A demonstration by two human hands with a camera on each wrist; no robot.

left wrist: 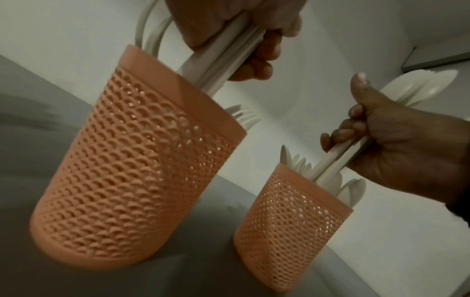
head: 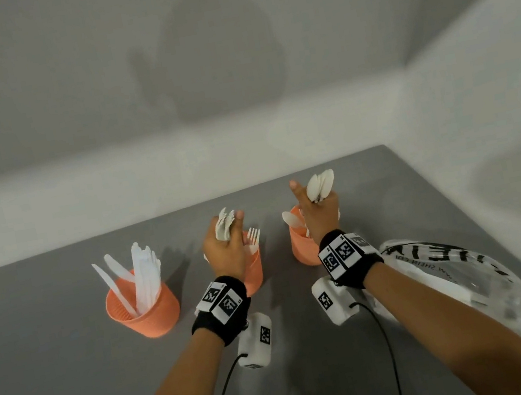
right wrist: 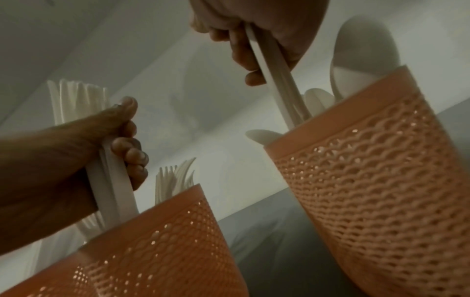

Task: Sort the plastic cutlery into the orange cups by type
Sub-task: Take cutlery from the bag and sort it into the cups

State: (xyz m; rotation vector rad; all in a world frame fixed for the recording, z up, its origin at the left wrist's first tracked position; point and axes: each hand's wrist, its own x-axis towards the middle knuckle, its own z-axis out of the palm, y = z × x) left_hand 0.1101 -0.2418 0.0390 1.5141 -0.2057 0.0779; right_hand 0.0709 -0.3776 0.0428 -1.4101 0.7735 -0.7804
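head: looks steeply down from above at the grey table (head: 76, 386), hands mid-frame.
left wrist: low, close, looking up past the perforated orange plastic cups (left wrist: 137, 164).
right wrist: low, close, looking up.
shared: the cups.

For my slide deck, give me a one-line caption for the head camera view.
Left hand lowers forks into the middle cup while right hand lowers spoons into the right cup.

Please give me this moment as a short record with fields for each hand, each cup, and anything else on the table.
left hand: grips a bundle of forks, handles down over the middle cup
right hand: grips a bundle of spoons over the right cup
left cup: holds knives
middle cup: forks already inside
right cup: spoons already inside
other: plastic bag, right of the right arm
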